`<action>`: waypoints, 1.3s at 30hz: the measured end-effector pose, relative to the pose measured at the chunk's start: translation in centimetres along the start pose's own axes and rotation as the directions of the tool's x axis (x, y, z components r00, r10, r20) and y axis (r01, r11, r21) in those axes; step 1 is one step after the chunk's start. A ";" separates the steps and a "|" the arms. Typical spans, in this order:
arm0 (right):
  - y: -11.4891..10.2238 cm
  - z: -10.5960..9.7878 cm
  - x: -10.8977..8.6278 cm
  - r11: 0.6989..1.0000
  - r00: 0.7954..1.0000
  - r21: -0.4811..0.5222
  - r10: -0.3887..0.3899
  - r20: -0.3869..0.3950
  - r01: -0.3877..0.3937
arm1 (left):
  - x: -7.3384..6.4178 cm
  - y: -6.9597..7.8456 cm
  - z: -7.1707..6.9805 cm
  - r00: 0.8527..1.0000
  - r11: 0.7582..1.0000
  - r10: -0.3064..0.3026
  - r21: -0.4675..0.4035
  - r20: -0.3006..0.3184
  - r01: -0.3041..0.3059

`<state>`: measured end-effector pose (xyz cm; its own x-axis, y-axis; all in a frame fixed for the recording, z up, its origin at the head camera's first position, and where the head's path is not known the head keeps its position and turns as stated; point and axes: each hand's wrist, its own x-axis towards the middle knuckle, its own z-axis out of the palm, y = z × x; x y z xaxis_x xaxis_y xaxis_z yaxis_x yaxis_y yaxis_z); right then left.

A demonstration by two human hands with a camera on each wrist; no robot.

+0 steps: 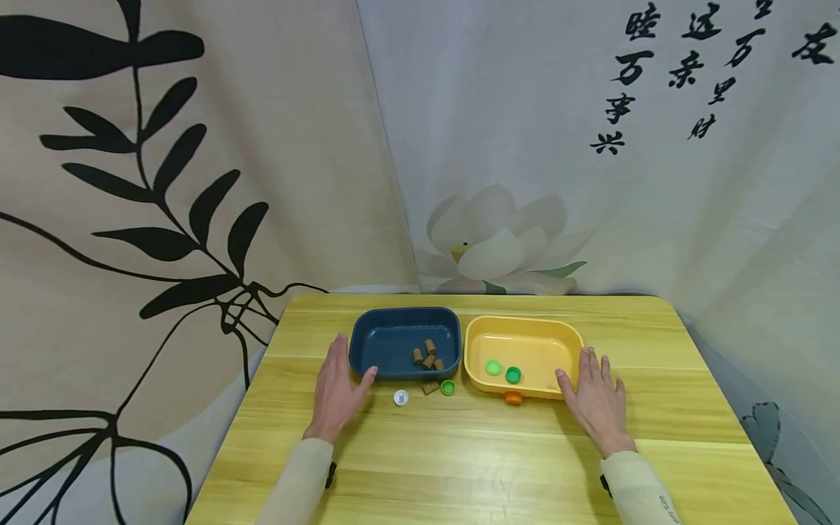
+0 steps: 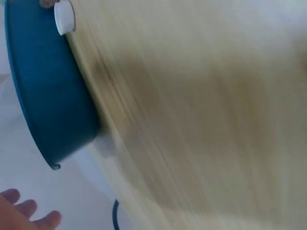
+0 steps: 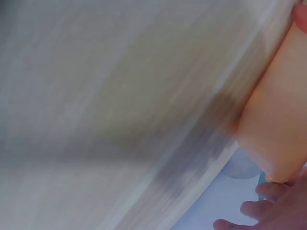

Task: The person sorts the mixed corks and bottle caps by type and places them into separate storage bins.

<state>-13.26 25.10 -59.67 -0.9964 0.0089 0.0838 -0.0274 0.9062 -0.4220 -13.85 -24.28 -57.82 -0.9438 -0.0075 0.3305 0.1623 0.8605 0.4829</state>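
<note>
Blue tray (image 1: 383, 354): through the head camera I'm seeing it sitting on the left, smooth and round-cornered, with four stubby brown corks (image 1: 429, 346) lying grouped toward its right end.
Yellow tray (image 1: 538, 357): sitting just beside it on the right, sharing that soft-cornered shape, and holding a light green cap (image 1: 493, 367) and a darker green cap (image 1: 513, 375), both round.
Table (image 1: 459, 467): showing streaky yellow wood grain; along the trays' near side I'm spotting a white cap (image 1: 400, 398), a fifth cork (image 1: 430, 388) lying on its side, a green-rimmed cap (image 1: 448, 387) and an orange cap (image 1: 514, 398).
Left hand (image 1: 337, 390): reaching forward along the blue tray's left end, fingers extending, thumb spreading toward the near corner, gripping nothing; whether it's touching, I can't tell.
Right hand (image 1: 597, 405): lying at the yellow tray's right end, fingers stretching forward, thumb spreading toward the near rim, grasping nothing.
Sleeves (image 1: 298, 477): pale cloth, covering both forearms.
Blue tray, left wrist view: I'm looking along its curving outer wall and thin lip, the white cap sitting close by; fingertips (image 2: 48, 220) are showing at lower left.
Yellow tray, right wrist view: it's appearing peachy and smooth, the wood blurring; fingers (image 3: 259, 209) are overlapping its far end, contact remaining unclear to me.
</note>
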 end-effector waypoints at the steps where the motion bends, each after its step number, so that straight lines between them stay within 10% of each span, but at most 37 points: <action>1: 0.1 0.0 0.0 1.000 1.000 0.005 0.002 0.004 -0.002 | -0.2 0.1 -0.2 0.999 1.000 0.027 0.004 -0.024 -0.027; 12: 1.1 0.1 0.0 1.000 1.000 0.011 -0.009 -0.018 0.010 | -2.8 1.6 -0.8 0.948 0.955 0.297 0.056 -0.118 -0.292; 20: 1.2 -0.1 -0.1 1.000 1.000 0.020 -0.012 -0.022 0.013 | -4.1 2.8 0.0 0.892 0.886 0.451 0.118 0.015 -0.449; 26: 0.9 -0.3 0.1 1.000 1.000 0.028 0.003 -0.022 -0.003 | -4.3 3.9 0.5 0.909 0.921 0.319 0.139 0.268 -0.364; 30: 0.7 -0.4 0.4 0.999 0.999 0.034 0.007 -0.034 -0.006 | -4.5 4.2 1.0 0.895 0.948 0.186 0.167 0.406 -0.272; 39: 0.8 0.0 0.8 0.999 1.000 0.029 0.019 -0.013 -0.019 | -4.0 4.8 2.4 0.873 0.959 0.092 0.192 0.480 -0.207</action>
<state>-14.05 25.84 -59.92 -0.9957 0.0316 0.0876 -0.0112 0.8931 -0.4497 -10.00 -18.92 -58.82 -0.9467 0.3173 -0.0560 0.2958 0.9248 0.2395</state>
